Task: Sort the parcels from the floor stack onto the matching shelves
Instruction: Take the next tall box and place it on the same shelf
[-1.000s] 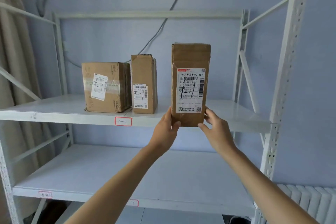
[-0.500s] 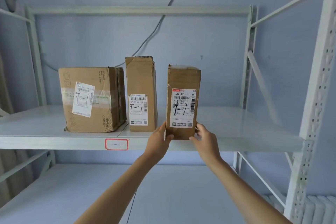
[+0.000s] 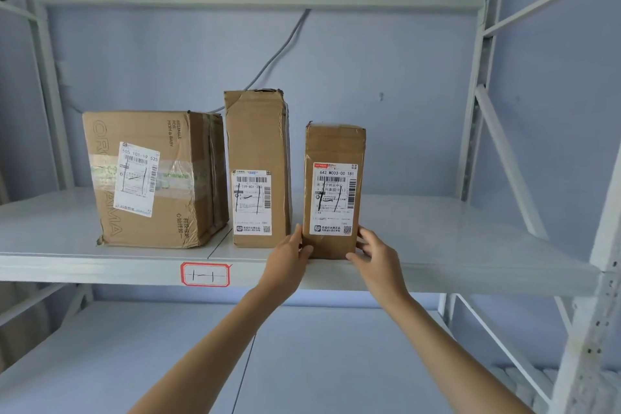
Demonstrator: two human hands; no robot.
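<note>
A narrow upright cardboard parcel [image 3: 332,151] with a white label marked "1-1" stands near the front edge of the upper white shelf [image 3: 437,239]. My left hand [image 3: 289,259] grips its lower left corner, thumb on the front. My right hand [image 3: 376,259] holds its lower right side with curled fingers. Left of it stand a taller parcel [image 3: 257,144] and a wide box [image 3: 151,178], both labelled. A red-framed tag [image 3: 205,274] reading "1-1" is stuck on the shelf's front lip.
The white metal rack has uprights [image 3: 470,111] and a diagonal brace [image 3: 507,161] on the right. A lower shelf [image 3: 134,363] lies beneath. A grey cable [image 3: 295,27] runs down the blue wall behind. Bare shelf surface lies to the right of the parcel.
The parcel went from held in the air in front of the shelf to standing on it beside the taller parcel. Both hands stayed on its lower sides. The view moved closer.
</note>
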